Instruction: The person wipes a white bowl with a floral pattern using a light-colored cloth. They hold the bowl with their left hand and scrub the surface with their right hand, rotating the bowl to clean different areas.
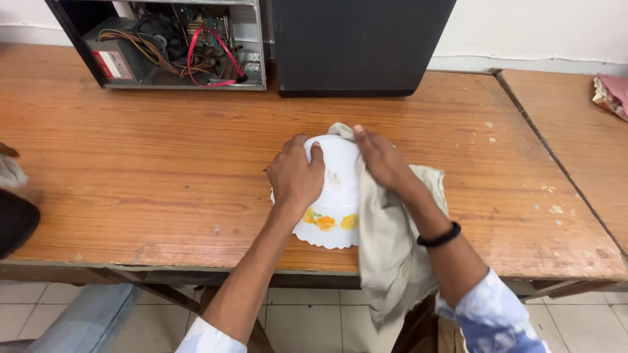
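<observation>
A white bowl [333, 196] with a scalloped rim and orange and yellow flower prints lies upside down near the front edge of the wooden counter [163, 170]. The left hand [296, 175] rests on top of the bowl's left side, its fingers [316, 153] curled down over the base and gripping it. The right hand [383, 159] presses a beige cloth [392, 242] against the bowl's right side, fingers closed on the cloth; the cloth covers part of the bowl, trails back over the counter edge and hangs down toward the floor. A black band [439, 236] sits on the right wrist, and both arms show light blue sleeves.

At the back of the counter stands an open computer case [176, 46] with red and yellow wires showing, and just beside it a black box [356, 46]. A second wooden table [575, 131] adjoins on the right, carrying a pink cloth [611, 95] at its far edge. A dark object [14, 222] lies at the left edge. Below is pale tiled floor [307, 323].
</observation>
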